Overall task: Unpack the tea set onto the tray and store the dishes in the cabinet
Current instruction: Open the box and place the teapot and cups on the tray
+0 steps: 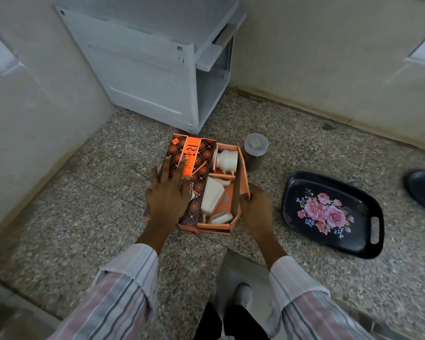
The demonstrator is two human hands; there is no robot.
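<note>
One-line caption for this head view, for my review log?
Left hand flat on the orange box lid, right hand gripping its flap, cream tea set inside, floral tray alongside.

A speckled stone floor (108,217) carries an orange patterned box (194,168) at centre, a lidded jar (255,149) just beyond its far right corner, a black floral tray (334,214) to the right, and a grey cabinet (152,65) at the far wall.
</note>
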